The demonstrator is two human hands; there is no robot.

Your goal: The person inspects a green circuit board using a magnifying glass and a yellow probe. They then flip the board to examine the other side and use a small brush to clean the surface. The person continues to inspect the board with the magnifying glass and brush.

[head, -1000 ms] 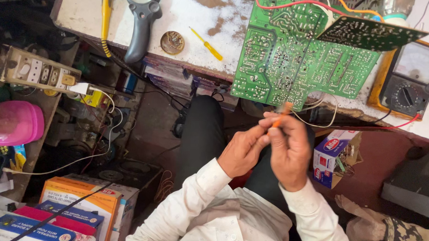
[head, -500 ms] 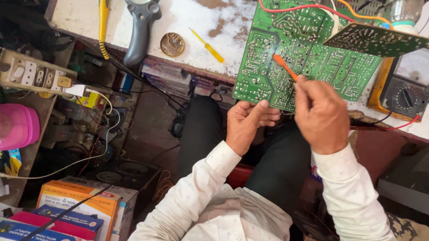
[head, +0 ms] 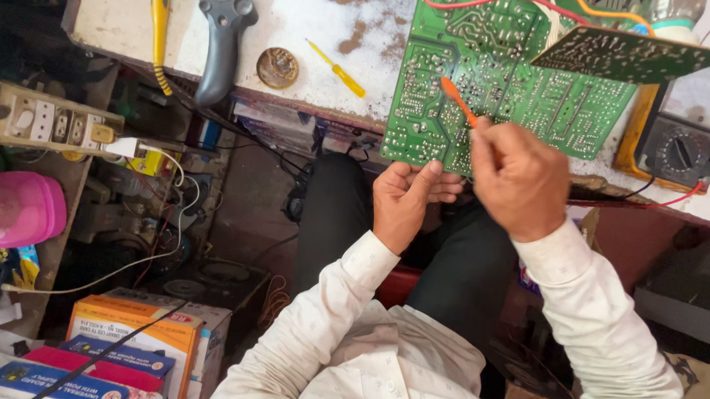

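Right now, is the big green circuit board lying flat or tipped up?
Flat: the green circuit board lies solder-side up on the table, near edge overhanging, left hand gripping it.

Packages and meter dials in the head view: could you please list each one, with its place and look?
Orange box: bottom left, rectangular, white sides.
Blue box: bottom-left corner, flat, white trim.
Multimeter: far right of the bench, yellow case, pale dial face, black round knob.

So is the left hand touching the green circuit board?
Touching. The head view shows the left hand gripping the lower edge of the green circuit board, thumb on top, fingers underneath.
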